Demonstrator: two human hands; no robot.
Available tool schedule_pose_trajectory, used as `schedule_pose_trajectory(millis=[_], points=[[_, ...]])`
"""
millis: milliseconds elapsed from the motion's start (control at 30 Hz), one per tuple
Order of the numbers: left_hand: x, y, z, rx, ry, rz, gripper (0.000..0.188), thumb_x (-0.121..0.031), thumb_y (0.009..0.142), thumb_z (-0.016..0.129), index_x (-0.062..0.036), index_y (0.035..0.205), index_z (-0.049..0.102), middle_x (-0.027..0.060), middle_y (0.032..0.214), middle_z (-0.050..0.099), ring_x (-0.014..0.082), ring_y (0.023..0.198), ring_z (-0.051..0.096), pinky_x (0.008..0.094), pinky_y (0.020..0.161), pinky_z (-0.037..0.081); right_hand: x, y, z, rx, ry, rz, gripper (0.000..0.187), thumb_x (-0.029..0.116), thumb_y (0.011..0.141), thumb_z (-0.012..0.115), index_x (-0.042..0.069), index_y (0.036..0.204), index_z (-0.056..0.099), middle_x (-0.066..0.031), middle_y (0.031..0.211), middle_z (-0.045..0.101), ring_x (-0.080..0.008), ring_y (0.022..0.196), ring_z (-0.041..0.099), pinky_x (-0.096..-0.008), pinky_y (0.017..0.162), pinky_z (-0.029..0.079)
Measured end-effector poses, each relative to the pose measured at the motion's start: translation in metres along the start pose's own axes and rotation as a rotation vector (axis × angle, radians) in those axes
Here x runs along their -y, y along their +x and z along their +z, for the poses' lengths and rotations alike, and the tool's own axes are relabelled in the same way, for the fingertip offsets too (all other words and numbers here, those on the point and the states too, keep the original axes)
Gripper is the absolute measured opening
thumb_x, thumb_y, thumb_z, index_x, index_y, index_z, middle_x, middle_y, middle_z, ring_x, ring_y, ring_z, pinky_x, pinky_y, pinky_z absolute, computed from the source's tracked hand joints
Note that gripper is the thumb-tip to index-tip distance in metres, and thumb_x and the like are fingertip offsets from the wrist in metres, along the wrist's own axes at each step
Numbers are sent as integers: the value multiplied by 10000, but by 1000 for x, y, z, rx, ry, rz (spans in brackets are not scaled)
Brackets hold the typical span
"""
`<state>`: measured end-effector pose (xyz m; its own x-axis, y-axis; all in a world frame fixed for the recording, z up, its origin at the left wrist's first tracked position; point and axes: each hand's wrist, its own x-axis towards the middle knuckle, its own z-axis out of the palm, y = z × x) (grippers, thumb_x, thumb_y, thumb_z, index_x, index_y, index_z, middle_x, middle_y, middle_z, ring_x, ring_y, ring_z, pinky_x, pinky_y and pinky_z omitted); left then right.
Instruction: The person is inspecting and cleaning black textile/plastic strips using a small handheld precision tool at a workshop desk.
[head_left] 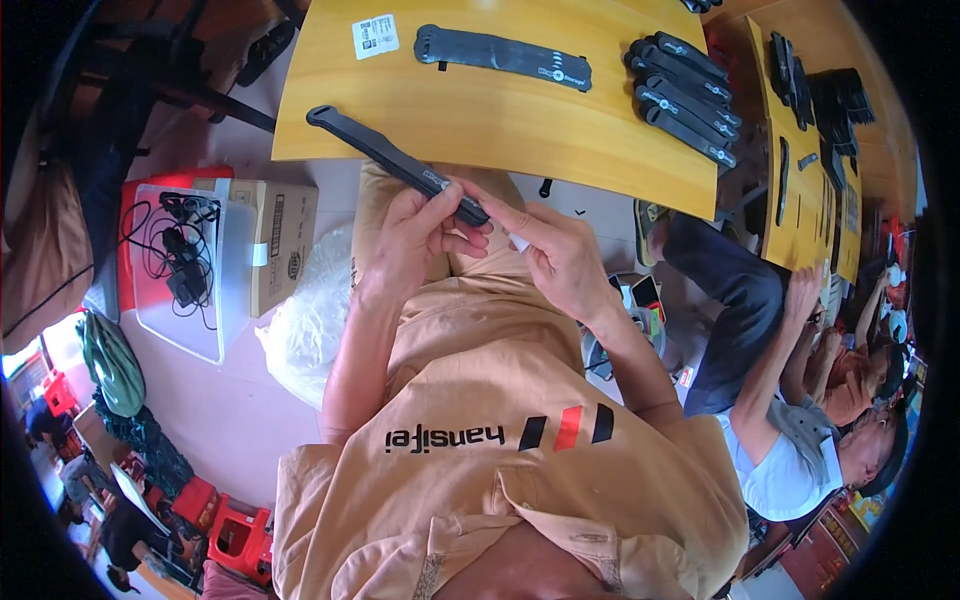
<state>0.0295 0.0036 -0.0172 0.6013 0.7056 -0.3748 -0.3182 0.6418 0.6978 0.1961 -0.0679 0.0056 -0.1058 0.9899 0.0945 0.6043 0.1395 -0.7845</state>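
Left hand (410,240) closed around a black strap (375,148) at the centre of the frame, right hand (568,258) pinched narrow on a small white piece (518,242) by its lower end, yellow wooden table (480,125) above, strap stack (688,100) at upper right.

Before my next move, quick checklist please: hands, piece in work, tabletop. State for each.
1. Left hand grips the black strap: ok, thumb on top.
2. Right hand at the strap's near end: ok; whether it pinches the strap: cannot tell.
3. White piece at the right fingers identified: cannot tell, mostly covered.
4. Strap's far end off the table: cannot tell; it overlaps the wood in this view.
5. Wide strap apart from the pile of straps: ok, visible gap.
6. Label card uncovered: ok, left of the wide strap.
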Motion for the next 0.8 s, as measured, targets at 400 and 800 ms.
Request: schedule_pose_trajectory(millis=[400,800], points=[[7,-9,7,-29,459,91,189,-163,864,568,20,818,584,54,639,589,74,533,546,190,473,450,-11,-7,3,20,370,157,428,-96,790,442,59,1175,546,-26,621,483,-100,531,445,-224,483,358],[8,-5,3,27,411,52,251,-208,871,546,-12,715,555,29,557,544,55,461,498,176,409,387,-16,0,-10,210,482,351,373,-19,796,444,-3,1157,536,-11,595,487,-65,523,440,-212,463,361]])
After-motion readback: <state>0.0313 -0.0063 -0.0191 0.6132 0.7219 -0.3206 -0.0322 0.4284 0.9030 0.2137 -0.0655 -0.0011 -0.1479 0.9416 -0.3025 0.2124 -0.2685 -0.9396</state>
